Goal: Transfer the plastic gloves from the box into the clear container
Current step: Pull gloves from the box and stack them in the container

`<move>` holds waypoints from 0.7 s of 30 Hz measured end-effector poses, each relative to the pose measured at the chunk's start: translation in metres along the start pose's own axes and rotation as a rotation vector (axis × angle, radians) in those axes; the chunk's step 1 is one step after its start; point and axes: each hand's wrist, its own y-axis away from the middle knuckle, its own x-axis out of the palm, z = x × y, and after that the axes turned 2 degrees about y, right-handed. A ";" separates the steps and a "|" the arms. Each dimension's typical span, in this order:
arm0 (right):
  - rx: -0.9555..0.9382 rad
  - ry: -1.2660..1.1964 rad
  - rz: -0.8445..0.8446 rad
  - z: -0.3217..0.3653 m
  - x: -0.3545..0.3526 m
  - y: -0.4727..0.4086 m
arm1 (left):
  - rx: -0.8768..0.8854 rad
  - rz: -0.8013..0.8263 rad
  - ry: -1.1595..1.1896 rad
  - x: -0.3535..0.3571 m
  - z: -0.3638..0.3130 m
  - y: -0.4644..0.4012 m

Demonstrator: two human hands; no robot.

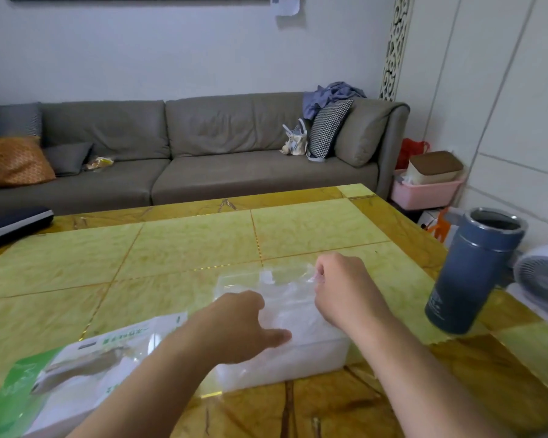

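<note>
The clear container (298, 358) sits on the table in front of me, holding a whitish stack of plastic gloves (293, 306). The green-and-white glove box (76, 371) lies flat at the lower left. My left hand (241, 327) rests on the container's near left side, thumb stretched out over the gloves. My right hand (342, 286) is curled at the container's far right corner and pinches a crinkled bit of clear plastic there. Whether that bit is a glove or the container's lid edge is not clear.
A blue insulated flask (472, 270) stands open-topped near the table's right edge. The yellow-green tiled table (187, 248) stretches away toward a grey sofa (203, 147). A dark flat case (10, 224) lies at the far left. A white fan (541, 279) sits right of the table.
</note>
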 end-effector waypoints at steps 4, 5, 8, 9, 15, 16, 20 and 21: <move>-0.031 0.125 0.024 0.013 -0.014 0.013 | -0.034 0.019 -0.098 0.002 -0.011 -0.003; -0.072 0.134 -0.004 0.019 -0.018 0.016 | -0.042 0.014 -0.120 0.003 -0.014 -0.005; -0.242 0.035 0.037 0.038 -0.028 0.028 | -0.042 -0.002 -0.176 0.005 -0.019 -0.009; -0.261 0.010 0.108 0.042 -0.029 0.033 | -0.033 -0.010 -0.195 0.006 -0.020 -0.010; -0.216 0.213 0.431 0.036 -0.016 0.033 | -0.021 0.016 -0.169 0.007 -0.016 -0.010; -0.210 0.240 0.440 0.034 -0.013 0.030 | -0.013 0.036 -0.161 0.006 -0.015 -0.010; -0.174 0.344 0.492 0.035 -0.005 0.019 | -0.016 0.083 -0.137 -0.006 -0.013 -0.004; -0.168 0.367 0.504 0.036 -0.004 0.019 | -0.028 0.084 -0.172 -0.011 -0.015 -0.001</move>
